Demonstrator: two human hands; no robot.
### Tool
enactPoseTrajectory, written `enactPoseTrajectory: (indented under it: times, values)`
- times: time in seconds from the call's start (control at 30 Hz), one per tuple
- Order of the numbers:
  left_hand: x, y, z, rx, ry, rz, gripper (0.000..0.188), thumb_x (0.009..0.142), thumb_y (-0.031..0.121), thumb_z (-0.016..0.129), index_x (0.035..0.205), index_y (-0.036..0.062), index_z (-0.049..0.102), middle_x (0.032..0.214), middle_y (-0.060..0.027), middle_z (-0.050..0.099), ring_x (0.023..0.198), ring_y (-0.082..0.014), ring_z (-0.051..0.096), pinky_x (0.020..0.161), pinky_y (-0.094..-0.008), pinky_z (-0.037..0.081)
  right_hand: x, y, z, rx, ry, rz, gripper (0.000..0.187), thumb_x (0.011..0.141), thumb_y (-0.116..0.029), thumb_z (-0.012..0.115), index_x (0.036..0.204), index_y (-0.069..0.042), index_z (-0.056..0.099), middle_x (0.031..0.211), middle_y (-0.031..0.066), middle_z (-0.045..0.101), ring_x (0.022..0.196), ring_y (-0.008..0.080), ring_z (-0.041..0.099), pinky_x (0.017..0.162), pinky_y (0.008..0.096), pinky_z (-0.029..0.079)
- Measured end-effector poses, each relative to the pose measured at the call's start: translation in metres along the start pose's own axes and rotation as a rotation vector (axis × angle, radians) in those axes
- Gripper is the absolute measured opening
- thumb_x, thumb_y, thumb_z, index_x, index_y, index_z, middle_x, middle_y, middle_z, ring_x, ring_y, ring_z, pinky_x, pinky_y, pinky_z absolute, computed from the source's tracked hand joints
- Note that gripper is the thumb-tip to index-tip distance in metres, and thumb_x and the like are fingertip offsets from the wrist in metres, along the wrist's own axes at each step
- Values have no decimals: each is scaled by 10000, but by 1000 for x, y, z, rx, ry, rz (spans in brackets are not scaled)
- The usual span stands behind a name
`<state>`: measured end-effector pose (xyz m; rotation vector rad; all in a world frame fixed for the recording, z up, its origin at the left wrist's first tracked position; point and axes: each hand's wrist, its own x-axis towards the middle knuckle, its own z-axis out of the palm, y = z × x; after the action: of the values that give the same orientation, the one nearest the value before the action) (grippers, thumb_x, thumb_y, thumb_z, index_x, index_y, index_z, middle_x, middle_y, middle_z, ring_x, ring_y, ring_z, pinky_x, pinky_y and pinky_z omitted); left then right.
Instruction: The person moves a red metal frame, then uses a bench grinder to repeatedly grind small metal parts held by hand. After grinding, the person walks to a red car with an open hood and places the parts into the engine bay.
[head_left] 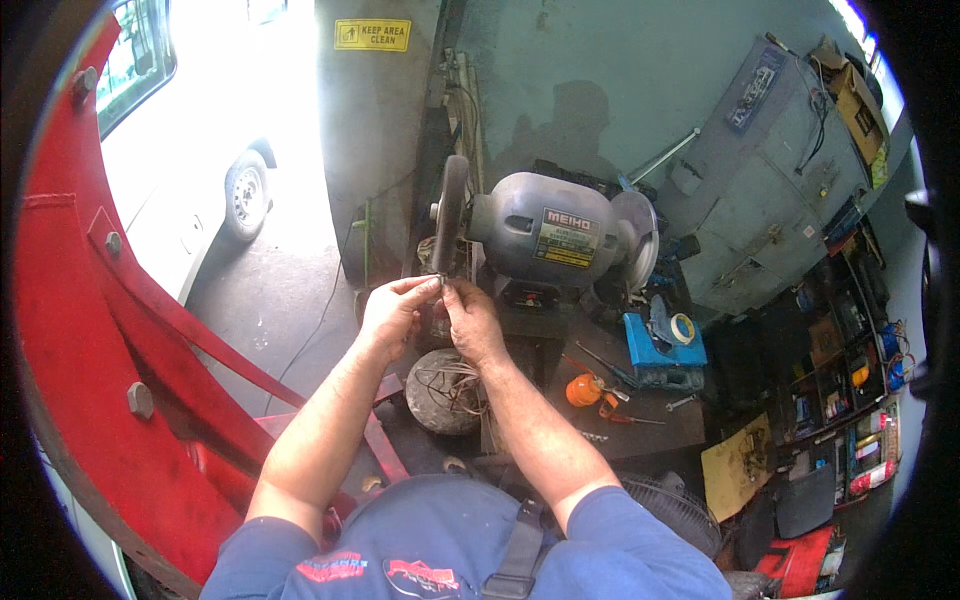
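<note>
A grey bench grinder (508, 228) stands in front of me, with a dark wheel (453, 205) on its left end and a paler disc (645, 240) on its right. Just below the dark wheel's near edge, my left hand (388, 316) and my right hand (474, 322) meet at the fingertips. Both are closed in a pinch around a small dark piece, too small to name and mostly covered by the fingers. Whether it touches the wheel I cannot tell.
Under my forearms sits a round grey stone-like object (436, 392) with wire on it. A blue case (668, 352), a tape roll (682, 329) and an orange oil can (582, 390) lie to the right. A red steel frame (95, 400) rises at left; a white vehicle (190, 150) stands beyond.
</note>
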<state>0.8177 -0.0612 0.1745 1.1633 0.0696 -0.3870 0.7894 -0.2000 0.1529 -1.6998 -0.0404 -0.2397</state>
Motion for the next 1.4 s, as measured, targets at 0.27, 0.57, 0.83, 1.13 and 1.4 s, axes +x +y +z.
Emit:
enactPoseTrajectory:
  times: [0.27,0.57,0.83,1.13,1.4]
  values:
    - [-6,-2,11,97,49,124,296,822,235,764,1022,25,708,899,-43,697,780,-91,605,720,-241,474,-2,-14,-6,-246,28,-87,272,988,-247,512,1043,5,598,836,84,625,772,168,607,717,304,481]
    - [-3,-21,22,19,87,144,346,827,285,755,1084,63,682,861,32,655,588,-34,477,510,-196,362,1,-25,-22,-401,115,-401,127,898,-92,564,962,4,617,895,191,621,818,372,613,734,418,484]
    - [0,-27,22,-82,77,71,355,835,291,746,1100,65,673,885,42,650,628,-39,488,536,-195,385,6,-30,-26,-416,105,-401,134,884,-103,593,947,10,632,892,168,633,838,326,624,743,389,478]
    - [-64,-12,44,99,8,672,139,852,76,717,955,-17,710,790,8,635,697,-46,524,617,-198,405,-39,-70,-40,-125,39,-460,94,851,-44,662,943,-23,664,866,96,645,808,194,622,734,295,488]
    - [-102,-20,48,-240,-155,-37,198,921,203,634,987,16,632,759,8,577,600,-34,460,428,-180,319,-122,-81,-139,-106,289,-123,125,837,-31,712,936,-41,637,882,8,638,795,89,601,735,244,502]
